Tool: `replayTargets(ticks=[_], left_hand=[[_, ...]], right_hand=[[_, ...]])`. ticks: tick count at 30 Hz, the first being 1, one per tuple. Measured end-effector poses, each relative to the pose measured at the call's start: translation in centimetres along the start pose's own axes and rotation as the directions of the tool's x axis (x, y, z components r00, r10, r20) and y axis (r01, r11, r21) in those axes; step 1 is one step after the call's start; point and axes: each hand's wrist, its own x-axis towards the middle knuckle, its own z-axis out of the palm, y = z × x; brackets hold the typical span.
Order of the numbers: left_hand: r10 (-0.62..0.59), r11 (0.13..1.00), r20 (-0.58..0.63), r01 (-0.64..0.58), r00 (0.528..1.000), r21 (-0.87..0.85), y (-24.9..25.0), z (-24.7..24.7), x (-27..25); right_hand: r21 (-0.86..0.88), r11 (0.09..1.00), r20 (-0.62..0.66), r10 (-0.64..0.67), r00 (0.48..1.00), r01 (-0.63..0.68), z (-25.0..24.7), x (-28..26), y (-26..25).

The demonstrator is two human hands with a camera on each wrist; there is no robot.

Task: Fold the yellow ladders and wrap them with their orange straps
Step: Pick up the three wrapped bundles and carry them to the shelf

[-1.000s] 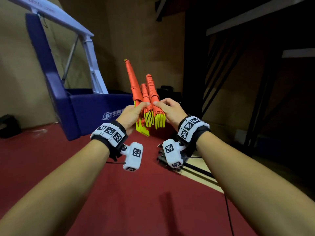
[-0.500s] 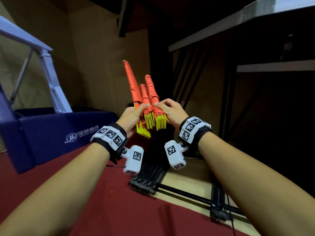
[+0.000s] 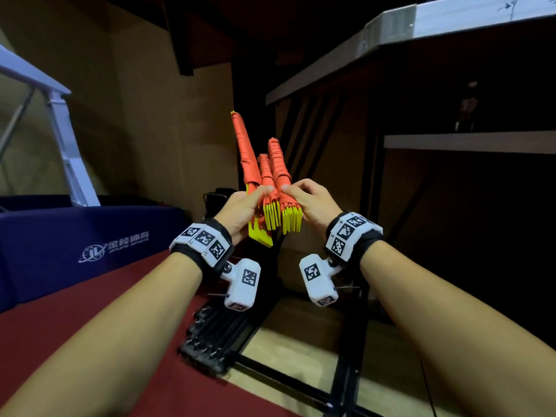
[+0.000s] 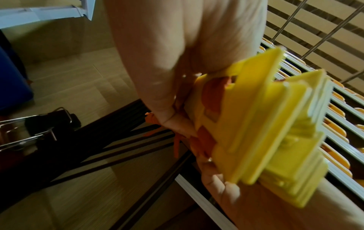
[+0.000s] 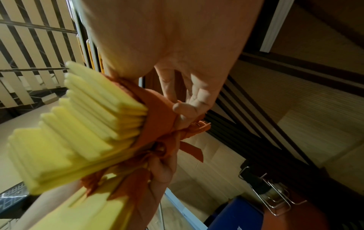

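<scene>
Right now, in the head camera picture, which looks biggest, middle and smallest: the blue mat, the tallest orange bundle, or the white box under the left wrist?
1. blue mat, biggest.
2. tallest orange bundle.
3. white box, smallest, though it is close to the bundle in area and sits nearer the camera, so that order is unsure.

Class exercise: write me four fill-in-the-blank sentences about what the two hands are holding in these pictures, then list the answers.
1. The left hand and right hand hold ____ wrapped bundles.
2. The straps wound round them are ____.
3. The bare rung ends are ____.
4. The tallest bundle is gripped by the ____ hand.

Answers: three; orange; yellow; left
</scene>
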Motion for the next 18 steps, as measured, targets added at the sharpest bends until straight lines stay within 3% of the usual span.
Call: replayTargets(ticks=[18], left_hand=[[0.065,0.998,0.251,-0.063,0.966,-0.016,-7.8,24.2,25.5]], right_hand=[[-0.144,0.989,-0.234,-0.079,0.969,0.046,-27.9,15.4,5.3]])
